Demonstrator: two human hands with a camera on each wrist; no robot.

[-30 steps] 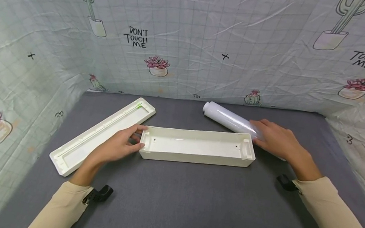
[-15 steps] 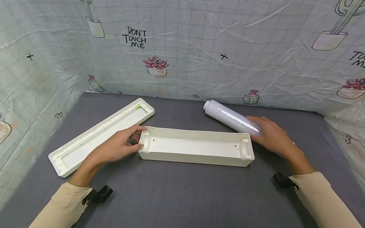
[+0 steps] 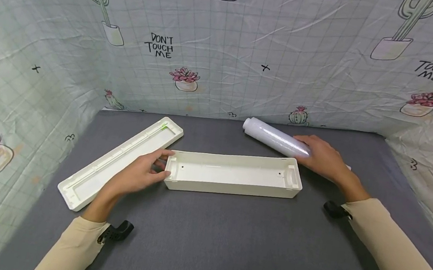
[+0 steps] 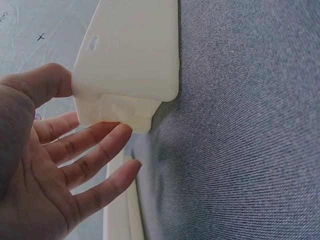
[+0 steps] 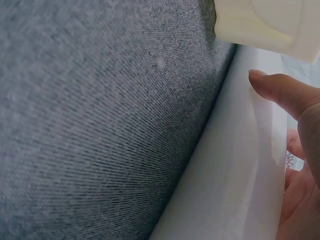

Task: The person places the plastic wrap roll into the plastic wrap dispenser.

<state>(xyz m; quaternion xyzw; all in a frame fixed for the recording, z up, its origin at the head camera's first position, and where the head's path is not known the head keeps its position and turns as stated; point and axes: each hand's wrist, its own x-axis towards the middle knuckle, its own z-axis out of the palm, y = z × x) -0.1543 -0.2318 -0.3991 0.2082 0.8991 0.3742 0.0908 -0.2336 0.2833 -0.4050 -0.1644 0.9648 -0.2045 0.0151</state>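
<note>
A long white open-topped plastic box (image 3: 232, 170) sits in the middle of the table. My left hand (image 3: 136, 172) holds its left end, with thumb and fingers at the end's two corners; the left wrist view shows the thumb and fingertips against the box's end wall (image 4: 130, 50). Behind the box's right end, a roll of plastic wrap (image 3: 271, 136) lies slantwise. My right hand (image 3: 321, 157) grips the roll near its right end and hides part of it. In the right wrist view the thumb (image 5: 275, 87) presses along the roll (image 5: 225, 185), close to the box's corner (image 5: 265, 25).
A long white lid (image 3: 124, 159) lies slantwise at the left, inner side up, with a green mark near its far end; my left forearm passes over its near end. A printed cloth (image 3: 229, 33) hangs behind and along both sides of the grey table (image 3: 220, 239).
My right hand has shifted slightly left and away from me along the roll, and the roll has moved a little toward the back. My left hand and the box stay in place.
</note>
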